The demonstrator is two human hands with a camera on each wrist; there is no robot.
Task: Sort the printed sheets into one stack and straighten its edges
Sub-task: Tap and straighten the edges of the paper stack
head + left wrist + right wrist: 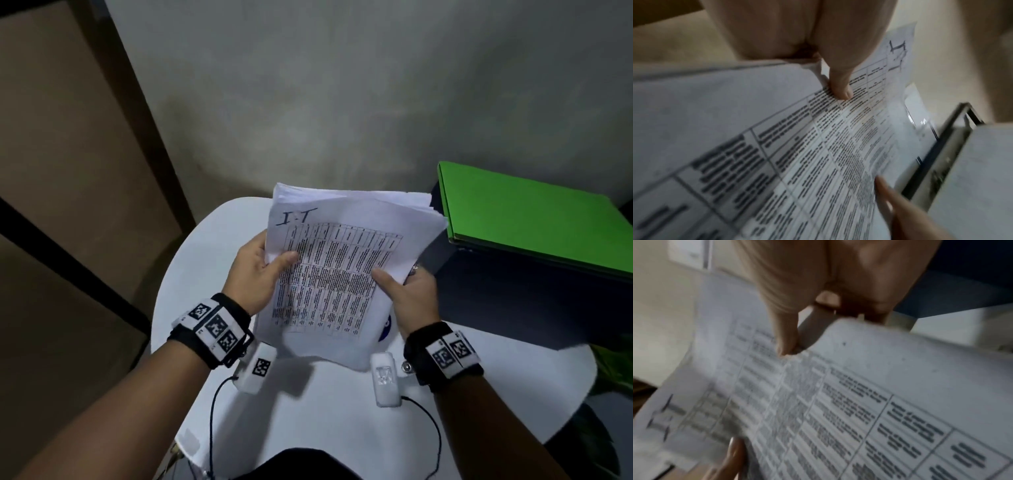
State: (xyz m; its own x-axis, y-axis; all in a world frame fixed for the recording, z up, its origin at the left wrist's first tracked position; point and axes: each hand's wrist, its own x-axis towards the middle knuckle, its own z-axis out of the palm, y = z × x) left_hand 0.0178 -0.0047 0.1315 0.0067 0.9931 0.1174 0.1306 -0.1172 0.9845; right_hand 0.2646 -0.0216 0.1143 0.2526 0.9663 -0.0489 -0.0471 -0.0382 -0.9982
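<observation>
A stack of printed sheets is held up above the white round table, its far edges fanned and uneven. The top sheet carries a printed table and a handwritten "I.T" at its top left. My left hand grips the stack's left edge, thumb on top, the other fingers hidden underneath. My right hand grips the right edge the same way, thumb pressing the top sheet. A round blue mark shows on a lower sheet near the bottom right corner.
A green folder lies on a dark box at the table's right side. A grey wall stands behind the table, with brown panels on the left. Cables run from both wrist units over the table's near part.
</observation>
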